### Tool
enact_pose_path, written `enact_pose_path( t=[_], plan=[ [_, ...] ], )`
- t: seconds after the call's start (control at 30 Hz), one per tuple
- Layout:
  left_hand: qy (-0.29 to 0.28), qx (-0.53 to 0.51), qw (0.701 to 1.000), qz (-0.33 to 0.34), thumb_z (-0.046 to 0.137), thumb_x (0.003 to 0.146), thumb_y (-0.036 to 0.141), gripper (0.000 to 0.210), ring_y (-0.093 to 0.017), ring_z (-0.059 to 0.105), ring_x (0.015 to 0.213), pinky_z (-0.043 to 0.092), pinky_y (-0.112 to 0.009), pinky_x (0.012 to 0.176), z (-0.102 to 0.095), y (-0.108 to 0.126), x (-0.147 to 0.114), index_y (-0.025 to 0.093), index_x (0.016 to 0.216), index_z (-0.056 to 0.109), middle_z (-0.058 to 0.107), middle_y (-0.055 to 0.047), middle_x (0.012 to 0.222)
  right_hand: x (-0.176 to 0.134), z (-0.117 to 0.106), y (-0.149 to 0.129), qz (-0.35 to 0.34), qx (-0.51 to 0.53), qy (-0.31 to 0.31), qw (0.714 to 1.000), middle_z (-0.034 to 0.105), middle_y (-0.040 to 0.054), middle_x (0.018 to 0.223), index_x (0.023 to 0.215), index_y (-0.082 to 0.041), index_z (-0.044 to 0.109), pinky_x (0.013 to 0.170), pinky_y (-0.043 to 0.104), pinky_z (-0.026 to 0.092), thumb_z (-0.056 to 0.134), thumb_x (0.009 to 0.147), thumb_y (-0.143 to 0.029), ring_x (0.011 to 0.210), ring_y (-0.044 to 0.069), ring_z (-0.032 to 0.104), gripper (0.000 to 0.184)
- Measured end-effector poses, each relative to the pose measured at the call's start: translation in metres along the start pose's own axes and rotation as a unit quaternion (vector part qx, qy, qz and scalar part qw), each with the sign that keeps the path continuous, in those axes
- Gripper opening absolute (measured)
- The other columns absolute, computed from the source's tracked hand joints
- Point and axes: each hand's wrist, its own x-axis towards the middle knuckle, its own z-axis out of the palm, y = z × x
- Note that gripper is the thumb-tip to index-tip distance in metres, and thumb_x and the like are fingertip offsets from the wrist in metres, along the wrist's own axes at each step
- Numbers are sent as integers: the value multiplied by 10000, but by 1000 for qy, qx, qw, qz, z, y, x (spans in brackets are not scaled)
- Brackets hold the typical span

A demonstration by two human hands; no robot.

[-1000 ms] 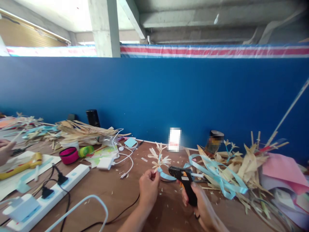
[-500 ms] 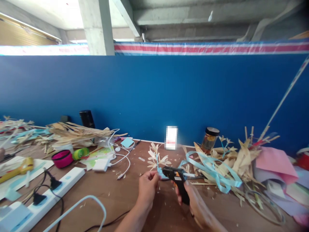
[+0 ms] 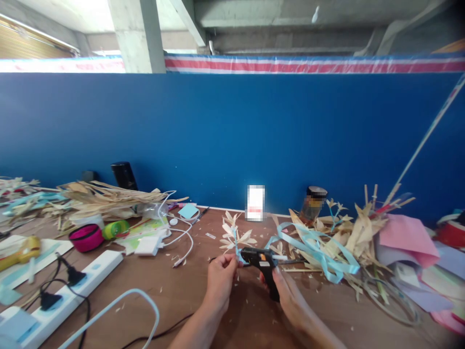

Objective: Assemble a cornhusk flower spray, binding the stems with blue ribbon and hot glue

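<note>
Pinched in my left hand (image 3: 222,275) is the lower end of a husk flower sprig (image 3: 234,235), with pale pointed petals round a light-blue wrapped stem. My right hand (image 3: 285,287) is wrapped round the handle of a black glue gun (image 3: 264,264), a white glue stick (image 3: 279,257) showing at its back end. The gun's nozzle points left and sits right by the stem at my left fingertips; whether it touches cannot be made out. Light-blue ribbon (image 3: 319,247) lies in loops to the right of the gun.
Dried husks (image 3: 359,230) and pink paper (image 3: 407,237) are heaped at right, near a dark-lidded jar (image 3: 314,203). At left lie a white power strip (image 3: 98,271), a white charger (image 3: 148,245), a pink tape roll (image 3: 86,237) and a yellow glue gun (image 3: 22,252). A blue partition (image 3: 218,135) stands behind.
The camera view has shifted slightly, so the scene sits a little further left and up. The glue gun has turned a little in my right hand; both hands keep their holds.
</note>
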Motion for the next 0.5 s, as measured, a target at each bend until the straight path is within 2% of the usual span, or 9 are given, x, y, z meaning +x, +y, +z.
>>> enact_pose_path(
  t=[0.27, 0.5],
  plan=[
    [1, -10, 1000, -5, 656, 608, 283, 181, -37, 377, 367, 268, -153, 367, 1, 2, -1, 113, 639, 602, 563, 20, 517, -3, 2, -7, -34, -33, 4, 999, 590, 46, 714, 726, -169, 563, 649, 271, 396, 277, 847, -523, 685, 177, 523, 472],
    [6, -2, 1000, -7, 650, 618, 282, 186, -28, 372, 368, 252, -140, 367, -2, -2, 3, 106, 663, 610, 575, 11, 513, -3, 2, -7, -24, -37, -10, 999, 609, 56, 761, 797, -158, 584, 665, 267, 394, 255, 855, -513, 722, 179, 533, 488]
  ],
)
